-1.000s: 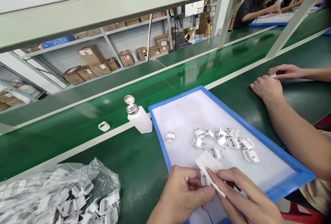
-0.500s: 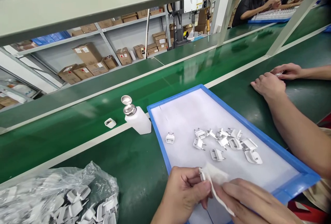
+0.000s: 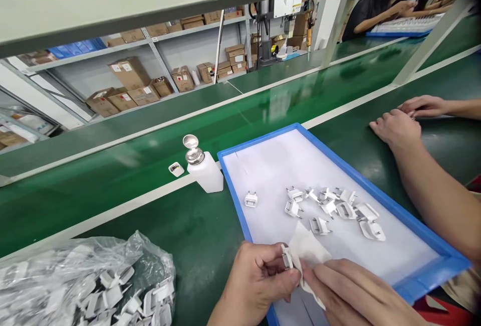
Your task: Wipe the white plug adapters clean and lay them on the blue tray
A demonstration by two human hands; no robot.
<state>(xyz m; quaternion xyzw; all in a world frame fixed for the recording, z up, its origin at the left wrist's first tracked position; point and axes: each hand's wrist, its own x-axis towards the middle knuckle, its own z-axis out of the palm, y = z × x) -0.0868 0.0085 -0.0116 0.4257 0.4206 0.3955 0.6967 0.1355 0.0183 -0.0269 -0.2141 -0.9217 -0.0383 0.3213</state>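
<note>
Between the thumb and fingers of my left hand (image 3: pixel 259 278) is a white plug housing (image 3: pixel 287 257), over the near end of a blue-rimmed tray (image 3: pixel 259 144). My right hand (image 3: pixel 356 291) grips a white wipe (image 3: pixel 308 247), whose folded edge lies against the housing. The right fingertips are partly hidden behind the cloth. Several loose white two-pin plug housings (image 3: pixel 320 225) lie on the tray's white surface, and a single plug housing (image 3: pixel 251 199) sits apart near its left rim.
A clear plastic bag (image 3: pixel 150 251) of plug housings lies at the lower left. Behind the tray stand a white pump bottle (image 3: pixel 206 173) and a small white part (image 3: pixel 176 169) on the green belt. A co-worker's hands (image 3: pixel 398 125) rest at the right.
My left hand has turned the plug housing so more of its face shows. The wipe has shifted and its corner now points up. The small white part has moved right along the belt.
</note>
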